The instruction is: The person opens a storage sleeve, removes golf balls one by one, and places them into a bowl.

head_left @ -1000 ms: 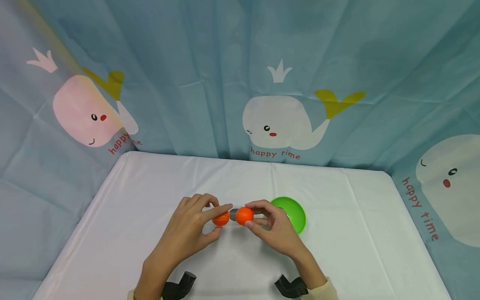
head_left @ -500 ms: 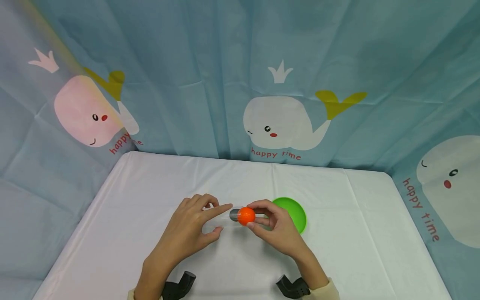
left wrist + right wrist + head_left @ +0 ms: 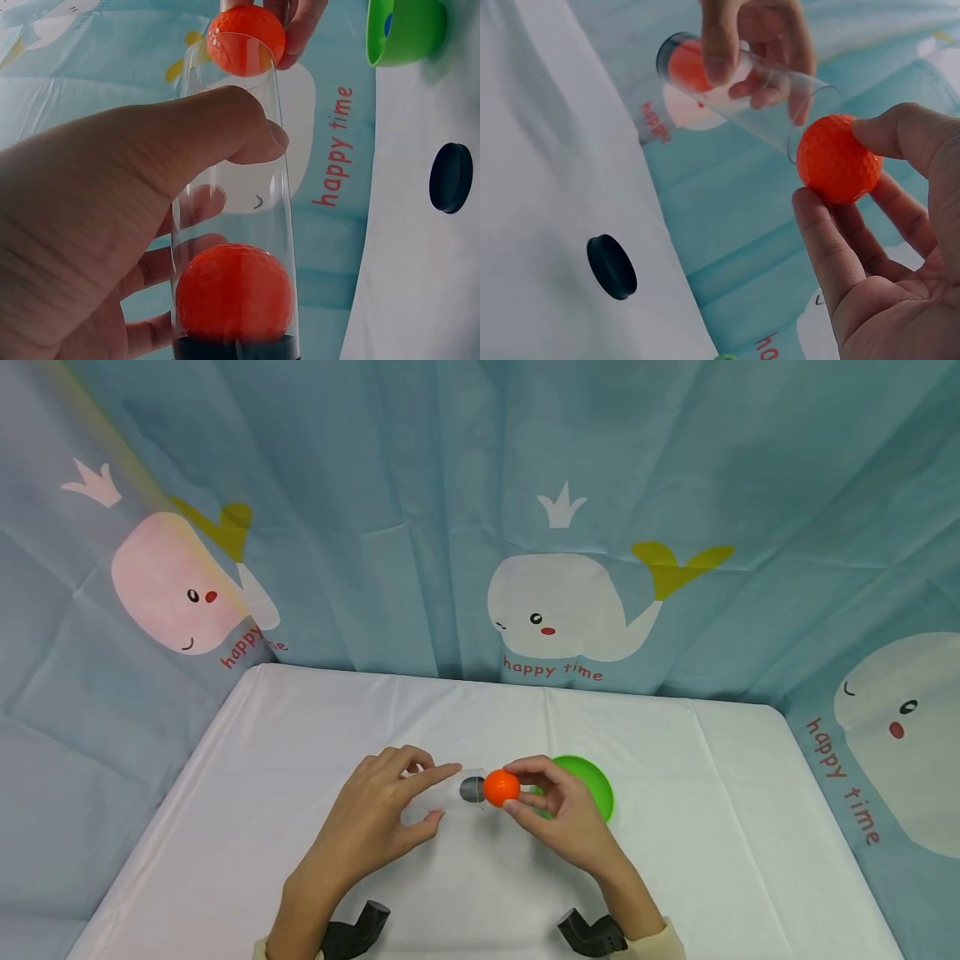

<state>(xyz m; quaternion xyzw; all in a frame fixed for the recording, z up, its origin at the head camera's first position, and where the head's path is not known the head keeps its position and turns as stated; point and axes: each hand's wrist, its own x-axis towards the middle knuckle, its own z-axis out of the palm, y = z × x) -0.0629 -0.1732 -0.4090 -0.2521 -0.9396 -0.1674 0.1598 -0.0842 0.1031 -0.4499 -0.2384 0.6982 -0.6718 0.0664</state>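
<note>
A clear tube (image 3: 259,176) lies across my left hand (image 3: 382,814), held between thumb and fingers. One orange golf ball (image 3: 236,292) sits inside it, against the black cap (image 3: 236,347) at the closed end. In the head view that ball is hidden by the hand. At the tube's open mouth, my right hand (image 3: 566,814) pinches a second orange golf ball (image 3: 838,159) between thumb and fingertips. This ball is right at the rim, outside the tube. Below, a loose black cap (image 3: 612,267) lies on the white cloth.
A green bowl (image 3: 597,787) stands on the white-covered table (image 3: 712,860), partly behind my right hand; something blue shows inside it in the left wrist view. A blue curtain (image 3: 390,568) with whale prints hangs behind the table and at its sides.
The ball in the tube has slid out of sight behind my left hand in the head view. My right hand and its ball have shifted slightly right, away from the mouth.
</note>
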